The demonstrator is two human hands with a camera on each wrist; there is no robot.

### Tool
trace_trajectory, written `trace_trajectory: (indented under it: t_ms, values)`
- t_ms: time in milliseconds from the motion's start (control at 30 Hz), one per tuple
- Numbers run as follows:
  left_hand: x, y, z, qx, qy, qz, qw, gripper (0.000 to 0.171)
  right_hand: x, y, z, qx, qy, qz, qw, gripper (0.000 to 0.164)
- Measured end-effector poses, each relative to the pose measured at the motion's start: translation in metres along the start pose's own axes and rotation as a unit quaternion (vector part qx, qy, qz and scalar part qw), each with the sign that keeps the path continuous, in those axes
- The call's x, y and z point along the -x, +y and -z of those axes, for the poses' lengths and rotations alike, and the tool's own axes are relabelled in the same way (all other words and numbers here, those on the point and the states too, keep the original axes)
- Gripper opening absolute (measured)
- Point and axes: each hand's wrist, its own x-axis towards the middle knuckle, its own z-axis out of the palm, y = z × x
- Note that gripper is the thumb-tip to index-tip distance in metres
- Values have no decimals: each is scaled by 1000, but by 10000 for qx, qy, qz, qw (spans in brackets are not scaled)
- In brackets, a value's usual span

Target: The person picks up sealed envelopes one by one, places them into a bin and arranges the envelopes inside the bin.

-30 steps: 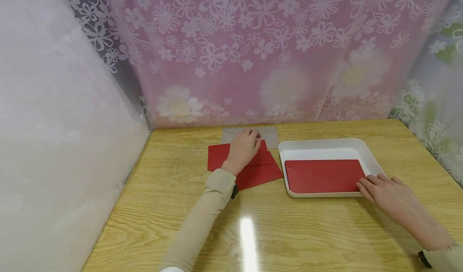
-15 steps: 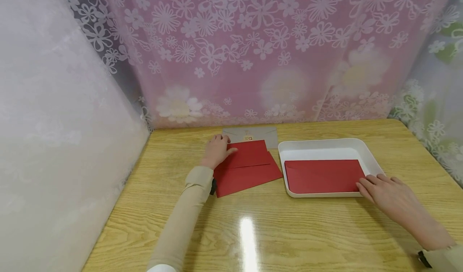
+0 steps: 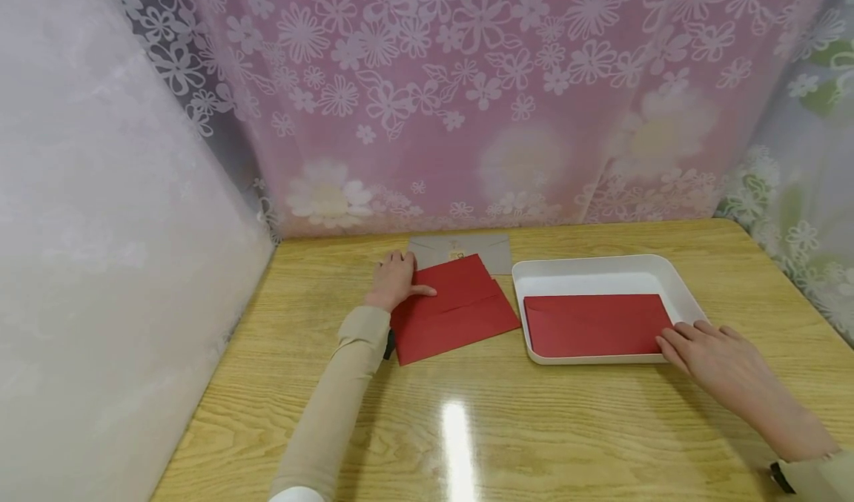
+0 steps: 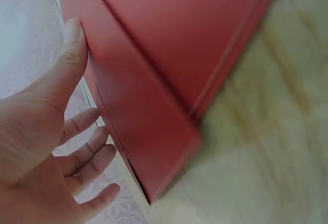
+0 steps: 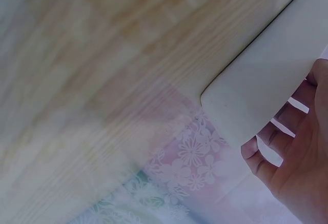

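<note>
Overlapping red envelopes (image 3: 462,318) lie at nine o'clock of the white tray (image 3: 597,285). The left hand (image 3: 392,281), fingers spread wide, touches their ten-o'clock edge; uneven thumb pressure could skew the upper one. The right hand (image 3: 723,361) grips the tray's rim at four o'clock.

Indoor nook — floral curtains (image 3: 434,79), table (image 3: 567,428)

A wood-grained, yellowish table (image 3: 534,428), its near part crossed by a bright streak of light (image 3: 458,450). Toward the middle lie overlapping red envelopes (image 3: 457,320), with a shallow white tray (image 3: 594,267) just right of them. Beyond, near the far edge, is a grey envelope (image 3: 427,247).
</note>
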Motion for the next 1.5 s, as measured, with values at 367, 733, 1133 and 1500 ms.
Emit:
trace_trajectory:
  t_ms: [367, 733, 1133, 1500]
  values:
    - [4, 0, 1, 137, 83, 18, 9999, 66, -1, -3, 3, 8, -340, -96, 9994, 34]
    - [2, 1, 1, 876, 1621, -927, 9785, 26, -1, -2, 3, -62, -270, -133, 9995, 32]
    - [0, 13, 19, 217, 3237, -1808, 9285, 15, -2, -2, 2, -100, -73, -189, 9997, 93]
    - [3, 30, 45, 77, 3172, -1726, 9325, 25, -1, -1, 1, -92, -42, -163, 9998, 67]
